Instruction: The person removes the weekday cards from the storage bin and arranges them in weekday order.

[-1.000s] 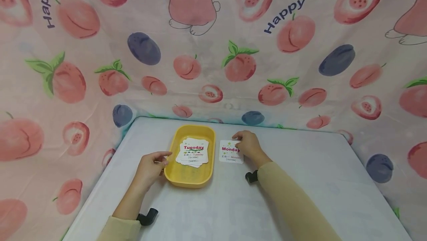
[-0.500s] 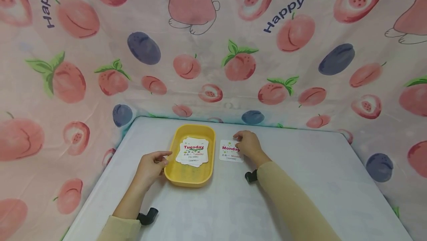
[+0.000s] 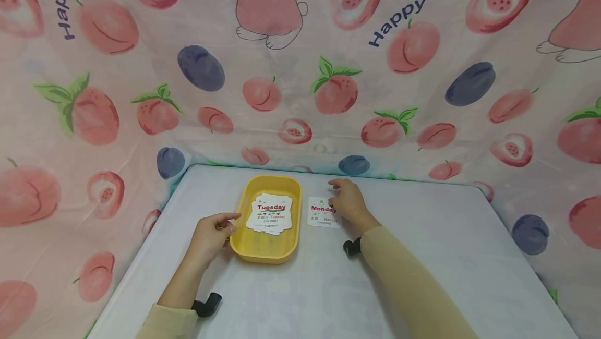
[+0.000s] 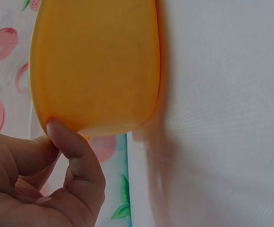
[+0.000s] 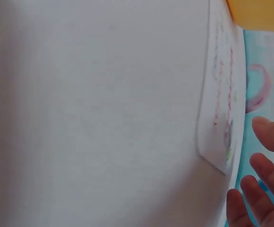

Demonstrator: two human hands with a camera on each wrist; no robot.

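Observation:
In the head view a yellow plastic tray [image 3: 265, 248] stands left of centre on the white table. A small stack of white word cards [image 3: 271, 216] lies in it, with "Tuesday" on top. My left hand [image 3: 206, 237] pinches the tray's left rim between thumb and finger; the left wrist view shows those fingertips at the edge of the tray [image 4: 96, 71]. To the tray's right, a "Monday" card [image 3: 319, 218] lies flat, face up. Over its right edge hovers my right hand [image 3: 348, 202], fingers spread and holding nothing. In the right wrist view, its fingertips are apart from the card [image 5: 212, 104].
White cloth covers the table [image 3: 300, 297], whose far edge meets a hanging fabric [image 3: 291, 104] printed with peaches and rabbits. Similar fabric closes off the left and right sides. Each wrist carries a black camera mount, such as the left mount [image 3: 208, 305].
My right hand has loosened from the "Monday" card, its fingers lifting and spreading as the card settled flat. My left hand and the tray have stayed in place.

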